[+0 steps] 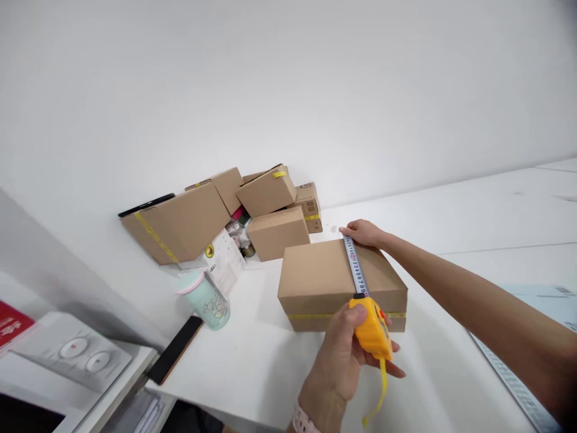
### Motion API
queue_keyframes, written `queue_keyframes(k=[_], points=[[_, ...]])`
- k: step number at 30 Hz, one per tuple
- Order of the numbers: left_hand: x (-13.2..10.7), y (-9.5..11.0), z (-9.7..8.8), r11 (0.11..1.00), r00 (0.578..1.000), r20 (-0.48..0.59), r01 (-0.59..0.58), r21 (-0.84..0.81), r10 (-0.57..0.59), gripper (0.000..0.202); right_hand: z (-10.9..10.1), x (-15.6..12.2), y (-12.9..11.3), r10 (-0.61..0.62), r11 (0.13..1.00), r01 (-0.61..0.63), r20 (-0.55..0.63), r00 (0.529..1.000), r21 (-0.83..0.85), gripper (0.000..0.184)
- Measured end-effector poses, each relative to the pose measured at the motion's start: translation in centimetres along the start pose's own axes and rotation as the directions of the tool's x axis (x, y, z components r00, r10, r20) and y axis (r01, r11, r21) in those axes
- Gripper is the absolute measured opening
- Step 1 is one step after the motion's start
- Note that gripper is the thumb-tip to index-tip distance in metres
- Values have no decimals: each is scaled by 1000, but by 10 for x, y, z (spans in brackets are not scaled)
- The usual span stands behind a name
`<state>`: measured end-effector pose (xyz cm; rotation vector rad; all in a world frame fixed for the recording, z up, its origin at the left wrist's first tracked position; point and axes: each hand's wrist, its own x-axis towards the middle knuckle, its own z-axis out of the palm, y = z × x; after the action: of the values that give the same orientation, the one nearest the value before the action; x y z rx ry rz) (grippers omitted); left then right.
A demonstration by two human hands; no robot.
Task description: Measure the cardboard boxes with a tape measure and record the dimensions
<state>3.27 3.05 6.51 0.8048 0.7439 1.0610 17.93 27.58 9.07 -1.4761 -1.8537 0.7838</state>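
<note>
A closed cardboard box [315, 267] lies on the white table, with a yellow strip along its front side. Across its top runs the pulled-out blade [355, 264] of a tape measure, its numbers facing up. My left hand [340, 346] grips the yellow case of the tape measure [374, 331] at the box's front edge, and a yellow strap [383, 385] dangles from it. At the far edge of the box, my right hand [363, 233] pinches the blade's end; its fingertips are partly hidden.
Several cardboard boxes [180, 219] are stacked against the wall at the left. In front of them stand a mint cup [210, 304] and a white package [225, 264]. A dark flat object [175, 349] lies at the table's left edge. Light-blue sheets [532, 337] lie on the right.
</note>
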Motion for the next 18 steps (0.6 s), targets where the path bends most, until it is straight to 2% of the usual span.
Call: queue_keyframes(k=[8,14,18], points=[[-12,-20,3,997,999,23,44,-68,-42,69,4,-18,27,-48,964,13,126,991,267,50],[-15,-42,11,990,998,63,13,-143,-4,62,8,-20,29,-76,941,30,121,990,338,59],[-14,-48,12,986,997,71,21,-163,-9,62,8,-20,28,-79,935,33,115,990,354,62]])
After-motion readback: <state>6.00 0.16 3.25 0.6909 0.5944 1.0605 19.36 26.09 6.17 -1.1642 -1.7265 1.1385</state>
